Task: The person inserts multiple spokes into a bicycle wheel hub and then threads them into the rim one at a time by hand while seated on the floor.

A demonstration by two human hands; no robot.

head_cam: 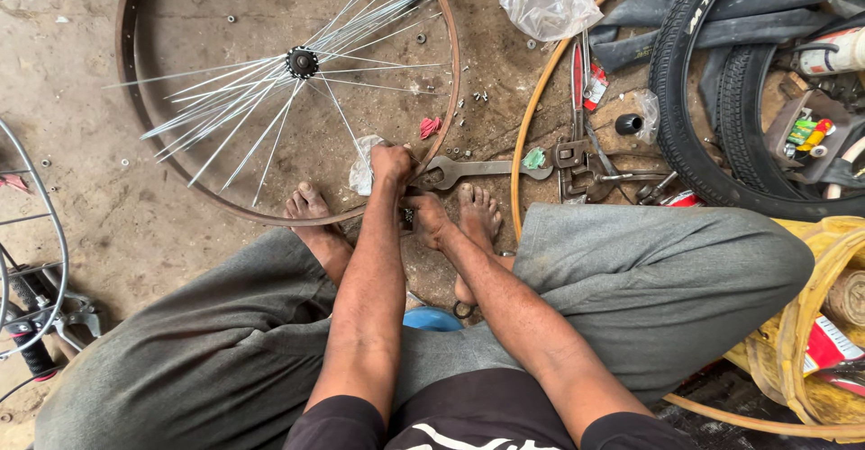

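Left hand [391, 162] is curled into a fist and grips the near edge of the rusty wheel rim [126, 99], close to a crumpled white rag [363, 172]. Far out to the left of this hand, thin silver spokes [236, 118] fan out loose from the black hub [302, 62] in the middle of the rim. Just right of it and a bit nearer the body, the right hand [426, 218] is bent shut, low against the rim, but I cannot tell what its fingers pinch. Two bare feet rest on the floor beside the hands. Right of both hands lies a big grey wrench [468, 171]. Farther right are a thin orange hoop [533, 112] and black tyres [698, 99].
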